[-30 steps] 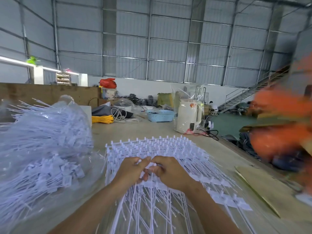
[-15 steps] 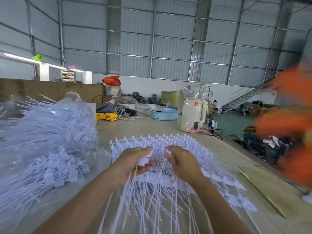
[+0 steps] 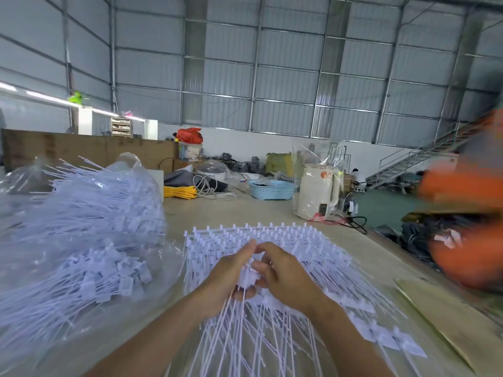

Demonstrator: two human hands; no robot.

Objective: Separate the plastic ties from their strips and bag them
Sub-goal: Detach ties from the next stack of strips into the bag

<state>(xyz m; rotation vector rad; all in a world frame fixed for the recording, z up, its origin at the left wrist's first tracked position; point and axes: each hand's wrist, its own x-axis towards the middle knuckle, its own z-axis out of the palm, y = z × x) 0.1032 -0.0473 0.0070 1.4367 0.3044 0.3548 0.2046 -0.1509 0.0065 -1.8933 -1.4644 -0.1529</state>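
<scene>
Both hands meet over the middle of the white heap: the left hand (image 3: 228,276) and the right hand (image 3: 283,276) have their fingers curled and pinched together on one small bunch of plastic ties (image 3: 249,274), thumbs touching at the top, the ties' thin tails hanging down between the wrists toward six o'clock. Under the hands lies the stack of tie strips (image 3: 299,240), fanned across the table (image 3: 231,210), its row of square heads standing along the far edge at twelve o'clock. At nine o'clock, just beside the stack, sits a clear plastic bag (image 3: 81,240) bulging with loose ties. Farther off, at one o'clock, a cream kettle (image 3: 317,194) stands wrapped in clear film, with a pale blue basket (image 3: 272,189) beside it at twelve. At three o'clock a blurred orange shape (image 3: 468,227) fills the edge.
</scene>
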